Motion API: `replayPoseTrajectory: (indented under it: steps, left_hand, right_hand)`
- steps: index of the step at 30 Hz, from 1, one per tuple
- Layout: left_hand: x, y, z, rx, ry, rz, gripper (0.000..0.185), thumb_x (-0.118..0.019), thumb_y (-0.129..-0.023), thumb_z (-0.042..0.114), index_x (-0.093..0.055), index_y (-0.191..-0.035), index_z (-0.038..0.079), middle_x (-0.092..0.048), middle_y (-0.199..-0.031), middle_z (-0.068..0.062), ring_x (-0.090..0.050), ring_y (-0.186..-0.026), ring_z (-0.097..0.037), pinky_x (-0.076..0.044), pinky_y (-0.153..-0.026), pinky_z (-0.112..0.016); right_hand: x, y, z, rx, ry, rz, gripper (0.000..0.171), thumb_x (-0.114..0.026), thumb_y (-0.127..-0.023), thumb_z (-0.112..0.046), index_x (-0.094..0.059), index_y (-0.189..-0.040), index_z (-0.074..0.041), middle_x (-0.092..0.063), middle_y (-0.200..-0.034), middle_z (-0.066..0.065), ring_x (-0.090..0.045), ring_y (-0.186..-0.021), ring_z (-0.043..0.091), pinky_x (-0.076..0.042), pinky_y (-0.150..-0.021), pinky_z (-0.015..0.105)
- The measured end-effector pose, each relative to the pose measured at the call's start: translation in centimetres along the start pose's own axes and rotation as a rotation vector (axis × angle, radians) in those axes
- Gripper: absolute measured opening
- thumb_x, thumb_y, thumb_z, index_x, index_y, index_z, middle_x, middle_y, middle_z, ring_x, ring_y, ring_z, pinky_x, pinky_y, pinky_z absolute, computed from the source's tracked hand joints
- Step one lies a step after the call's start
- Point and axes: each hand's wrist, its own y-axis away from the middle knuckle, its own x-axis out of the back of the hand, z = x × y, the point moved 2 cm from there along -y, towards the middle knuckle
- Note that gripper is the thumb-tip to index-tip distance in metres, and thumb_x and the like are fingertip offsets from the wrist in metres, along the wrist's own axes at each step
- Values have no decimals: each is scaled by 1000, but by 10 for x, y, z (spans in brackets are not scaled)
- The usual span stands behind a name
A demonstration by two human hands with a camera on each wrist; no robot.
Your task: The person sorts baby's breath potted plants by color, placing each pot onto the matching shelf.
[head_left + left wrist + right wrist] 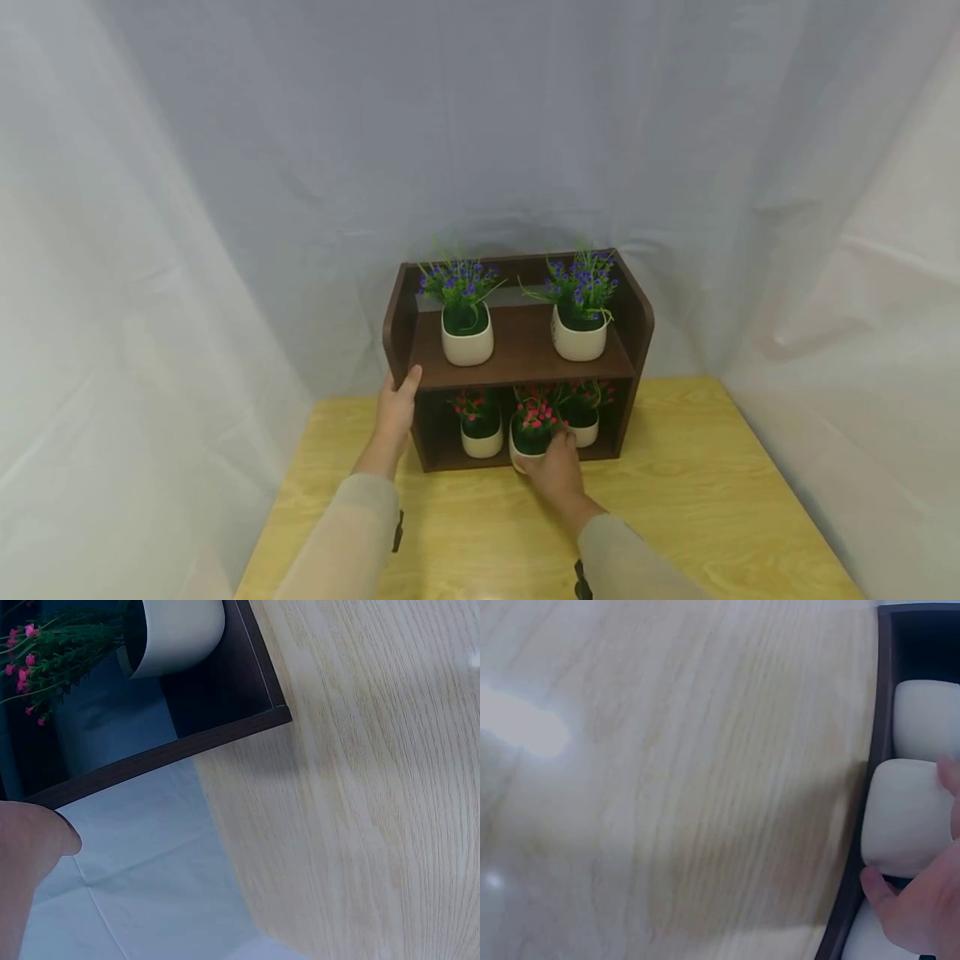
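Pink-flower pot (529, 435) — right hand (557, 472) grips it, lower shelf (480, 460).

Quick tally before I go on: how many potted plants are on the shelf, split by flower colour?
Blue-flowered pots, top shelf: 2, left and right.
Pink-flowered pots, bottom shelf: 3, left, middle gripped by the right hand, right.
Total: 5 pots.
The left hand holds the rack's left side.
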Motion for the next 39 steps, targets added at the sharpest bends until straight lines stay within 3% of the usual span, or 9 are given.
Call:
replayPoseTrajectory:
  steps: [5, 14, 16, 23, 28, 39]
  left_hand:
    - [1, 2, 1, -9, 0, 5, 76, -56, -112, 48, -24, -174, 17, -24, -182, -14, -16, -170, -40, -12, -140, -62]
    - [6, -1, -2, -5, 2, 15, 73, -56, -113, 46, -27, -173, 16, -25, -181, -15, -18, -170, -41, -13, -140, -62]
    - [7, -2, -3, -7, -3, 11, 73, -56, -113, 46, -27, -173, 15, -25, -181, -15, -18, -170, -41, -12, -140, -63]
    - [6, -1, -2, -18, -1, 5, 72, -55, -113, 44, -28, -172, 13, -24, -181, -16, -17, -170, -41, -12, -140, -63]
    - [3, 3, 2, -21, -6, 6, 72, -55, -113, 45, -28, -173, 15, -25, -181, -15, -18, -169, -41, -13, -140, -63]
    - [-2, 2, -1, -30, -28, 24, 71, -57, -112, 47, -34, -170, 13, -31, -178, -17, -24, -168, -42, -18, -139, -62]
  right_hand:
    - [4, 0, -4, -4, -37, -45, 104, -96, -81, -31, -38, -154, 17, -38, -158, 43, -49, -142, 63, -46, -121, 66]
    - [-1, -13, 9, 79, 16, -63, 91, -96, -84, -33, -51, -146, 18, -46, -155, 42, -57, -134, 61, -55, -113, 64]
    - [-4, -16, 13, 97, 47, -59, 89, -95, -84, -35, -53, -144, 16, -50, -152, 42, -60, -132, 60, -57, -111, 62]
    - [13, -14, -8, 108, 128, -68, 71, -97, -82, -34, -65, -128, 10, -70, -128, 32, -72, -115, 50, -60, -100, 64]
    - [15, -22, -11, 105, 137, -99, 62, -95, -84, -31, -68, -125, 7, -76, -125, 27, -73, -118, 45, -61, -103, 61]
    - [17, -35, -11, 52, 179, -138, 70, -95, -85, -35, -67, -134, 5, -76, -129, 26, -73, -120, 45, -62, -102, 56]
